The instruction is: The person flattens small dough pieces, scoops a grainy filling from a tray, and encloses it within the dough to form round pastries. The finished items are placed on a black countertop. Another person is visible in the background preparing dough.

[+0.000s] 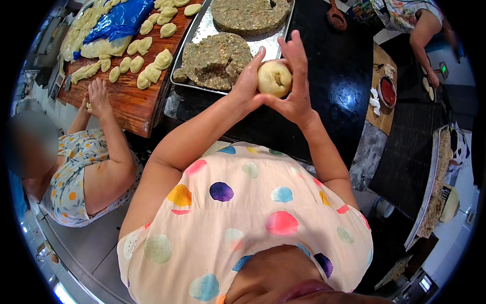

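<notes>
A round pale dough ball point(274, 81) sits between my two hands, above the front edge of the black table. On its top is a small puckered opening with a darker spot inside. My left hand point(248, 80) cups its left side, and my right hand point(297, 83) curves around the right side with the fingers pointing up. Just beyond my left hand, a metal tray point(195, 30) carries two thick mounds of chunky brownish-green filling. The nearer filling mound point(215, 60) is broken along its front; the farther filling mound point(248, 16) looks more whole.
On the left, a wooden table point(129, 104) bears several dough pieces point(149, 71) and a large dough mass under blue plastic point(119, 23). A co-worker's hands point(96, 99) press together there. Another person's hand point(433, 79) works at far right, near a reddish bowl point(387, 92).
</notes>
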A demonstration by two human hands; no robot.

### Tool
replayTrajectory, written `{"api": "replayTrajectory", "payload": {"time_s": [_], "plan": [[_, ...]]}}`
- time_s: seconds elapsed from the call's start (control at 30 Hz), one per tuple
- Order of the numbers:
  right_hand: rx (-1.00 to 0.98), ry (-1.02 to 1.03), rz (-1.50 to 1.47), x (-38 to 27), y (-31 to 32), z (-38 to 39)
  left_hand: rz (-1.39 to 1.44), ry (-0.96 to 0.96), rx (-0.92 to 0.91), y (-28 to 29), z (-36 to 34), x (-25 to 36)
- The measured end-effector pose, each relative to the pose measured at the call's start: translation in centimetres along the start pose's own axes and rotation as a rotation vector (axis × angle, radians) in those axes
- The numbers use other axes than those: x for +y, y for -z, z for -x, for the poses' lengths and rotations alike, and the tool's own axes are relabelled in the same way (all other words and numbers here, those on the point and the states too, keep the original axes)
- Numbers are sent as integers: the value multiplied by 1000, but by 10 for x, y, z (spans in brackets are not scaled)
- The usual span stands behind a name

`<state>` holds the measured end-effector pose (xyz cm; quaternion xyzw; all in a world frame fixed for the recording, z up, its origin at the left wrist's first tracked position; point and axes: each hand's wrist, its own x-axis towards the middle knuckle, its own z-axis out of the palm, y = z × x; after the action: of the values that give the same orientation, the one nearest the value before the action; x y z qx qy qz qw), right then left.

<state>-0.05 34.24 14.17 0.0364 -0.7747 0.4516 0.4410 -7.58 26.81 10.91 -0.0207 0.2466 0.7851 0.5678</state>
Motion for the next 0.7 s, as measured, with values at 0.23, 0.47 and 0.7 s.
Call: {"api": "replayTrajectory", "payload": {"time_s": [0.23,0.47,0.7], "plan": [[18,82,87,5,1,14,104,58,-182,6,-3,-2],[62,52,230,-7,-15,15,237,13,-194,1,12,-10],[91,165,307,-9,-18,14,132,-86,-84,19,-2,-16]]}}
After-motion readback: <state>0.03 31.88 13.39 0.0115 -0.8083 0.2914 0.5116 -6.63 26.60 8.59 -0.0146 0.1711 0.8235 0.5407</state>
